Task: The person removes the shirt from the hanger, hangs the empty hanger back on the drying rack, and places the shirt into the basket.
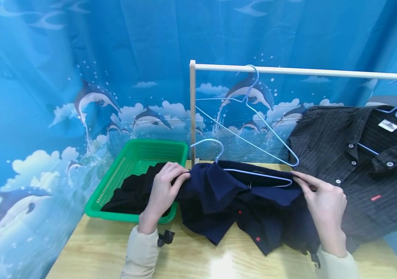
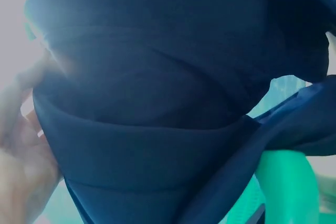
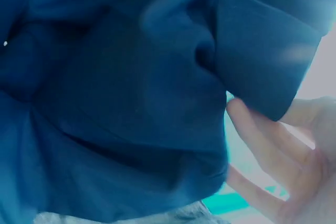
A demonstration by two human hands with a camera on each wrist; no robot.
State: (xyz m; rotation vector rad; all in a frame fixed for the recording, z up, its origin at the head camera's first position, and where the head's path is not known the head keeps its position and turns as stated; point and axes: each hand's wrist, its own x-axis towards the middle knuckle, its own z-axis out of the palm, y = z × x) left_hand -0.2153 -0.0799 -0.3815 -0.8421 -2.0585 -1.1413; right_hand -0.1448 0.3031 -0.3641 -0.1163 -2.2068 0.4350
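A navy shirt lies bunched on the wooden table with a light blue wire hanger inside its collar. My left hand pinches the shirt's left shoulder. My right hand pinches the right shoulder at the hanger's end. In the left wrist view navy cloth fills the frame, with my fingers at its left edge. In the right wrist view the navy cloth hangs over my fingers.
A green basket with dark clothes stands left of the shirt. A white rail carries an empty blue hanger and a dark striped shirt at right. A small black clip lies by my left sleeve.
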